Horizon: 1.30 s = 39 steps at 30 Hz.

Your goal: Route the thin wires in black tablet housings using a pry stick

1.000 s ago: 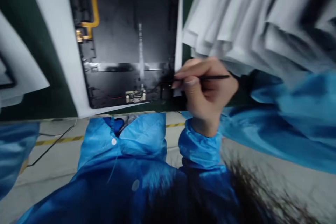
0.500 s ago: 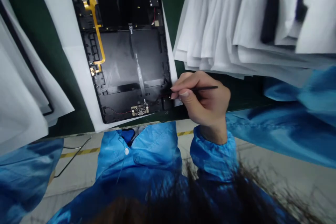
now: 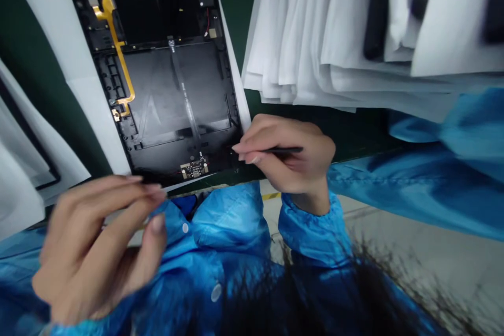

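A black tablet housing (image 3: 157,84) lies inner side up, with an orange flex cable (image 3: 124,65) along its left side and a small circuit board (image 3: 193,169) at its near edge. A thin grey ribbon cable (image 3: 184,94) runs down its middle. My right hand (image 3: 289,152) pinches slim dark tweezers (image 3: 285,150) at the housing's lower right corner; their tips are hidden against the black plastic. Near the lower left corner hovers my left hand (image 3: 106,241), fingers bent and thumb apart, with nothing seen in it.
White sheets (image 3: 291,31) with dark panels between them are stacked at the right. More white sheets (image 3: 23,131) stand at the left. A blue-sleeved person (image 3: 452,168) is close on the right. The green table's near edge (image 3: 354,155) runs below the housing.
My left hand has come into view at the lower left. The housing and sheets appear shifted left in the view. My right hand still pinches the tweezers at the housing's corner.
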{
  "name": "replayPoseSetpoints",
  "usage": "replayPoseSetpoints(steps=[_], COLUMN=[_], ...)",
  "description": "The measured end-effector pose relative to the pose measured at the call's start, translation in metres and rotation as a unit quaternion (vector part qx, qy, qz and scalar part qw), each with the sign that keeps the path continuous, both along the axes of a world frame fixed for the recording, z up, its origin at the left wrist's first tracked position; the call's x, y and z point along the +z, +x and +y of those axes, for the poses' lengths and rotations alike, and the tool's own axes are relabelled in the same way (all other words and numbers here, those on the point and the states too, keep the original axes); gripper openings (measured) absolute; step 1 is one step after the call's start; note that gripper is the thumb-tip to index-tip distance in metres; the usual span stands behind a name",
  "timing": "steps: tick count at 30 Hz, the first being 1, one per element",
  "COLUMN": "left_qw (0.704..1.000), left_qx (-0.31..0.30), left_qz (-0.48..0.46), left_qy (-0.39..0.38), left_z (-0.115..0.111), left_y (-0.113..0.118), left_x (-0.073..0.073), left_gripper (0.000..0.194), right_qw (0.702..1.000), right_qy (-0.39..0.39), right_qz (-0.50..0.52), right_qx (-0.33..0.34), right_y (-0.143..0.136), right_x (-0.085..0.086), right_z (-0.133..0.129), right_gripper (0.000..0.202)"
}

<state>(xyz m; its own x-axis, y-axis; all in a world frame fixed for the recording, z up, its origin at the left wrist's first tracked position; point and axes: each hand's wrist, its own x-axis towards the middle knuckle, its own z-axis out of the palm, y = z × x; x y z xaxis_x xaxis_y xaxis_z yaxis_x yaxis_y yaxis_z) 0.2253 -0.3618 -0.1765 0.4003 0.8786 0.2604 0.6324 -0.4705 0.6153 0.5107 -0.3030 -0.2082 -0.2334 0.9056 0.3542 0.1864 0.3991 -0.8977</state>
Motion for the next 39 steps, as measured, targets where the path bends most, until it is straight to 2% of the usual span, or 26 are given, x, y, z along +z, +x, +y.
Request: replayPoseSetpoints(steps=[2,4,9,13,20,22,26,29,34,39], left_qw=[0.995,0.988,0.992,0.995,0.999,0.998,0.999,1.0,1.0,0.999], left_qx=[-0.011,-0.026,-0.018,0.008,0.029,0.042,0.023,0.008,0.018,0.034], left_qz=[0.063,0.099,0.067,0.065,0.045,0.043,0.045,0.026,-0.002,0.005], left_qy=[0.079,0.116,0.106,0.072,0.006,0.001,0.015,0.012,-0.02,-0.038], left_z=[0.016,0.025,0.033,0.039,0.042,0.041,0.04,0.039,0.041,0.046], left_y=[0.0,-0.006,-0.018,-0.018,-0.018,-0.017,-0.012,-0.009,-0.006,0.001], left_x=[-0.011,-0.019,-0.029,-0.029,-0.022,-0.02,-0.015,-0.013,-0.012,-0.012], left_gripper=[0.06,0.067,0.073,0.07,0.067,0.064,0.056,0.051,0.048,0.026], right_qw=[0.999,0.998,0.995,0.994,0.998,0.997,0.993,0.991,0.991,0.989], right_qy=[0.024,0.04,0.058,0.043,0.012,0.015,0.028,0.017,0.016,0.015], right_qz=[-0.012,-0.022,-0.03,-0.045,-0.053,-0.053,-0.044,-0.048,-0.058,-0.08], right_qx=[0.018,0.039,0.082,0.088,-0.019,-0.056,-0.11,-0.125,-0.115,-0.121], right_y=[0.0,0.001,0.002,0.003,0.002,0.001,-0.003,-0.004,-0.007,-0.007], right_x=[0.001,0.001,-0.001,-0.001,0.001,0.0,-0.004,-0.005,-0.001,0.001], right_z=[0.0,0.001,0.009,0.011,0.007,0.007,0.006,0.006,0.006,0.007], right_gripper=[0.009,0.011,0.013,0.012,0.013,0.012,0.013,0.014,0.014,0.015])
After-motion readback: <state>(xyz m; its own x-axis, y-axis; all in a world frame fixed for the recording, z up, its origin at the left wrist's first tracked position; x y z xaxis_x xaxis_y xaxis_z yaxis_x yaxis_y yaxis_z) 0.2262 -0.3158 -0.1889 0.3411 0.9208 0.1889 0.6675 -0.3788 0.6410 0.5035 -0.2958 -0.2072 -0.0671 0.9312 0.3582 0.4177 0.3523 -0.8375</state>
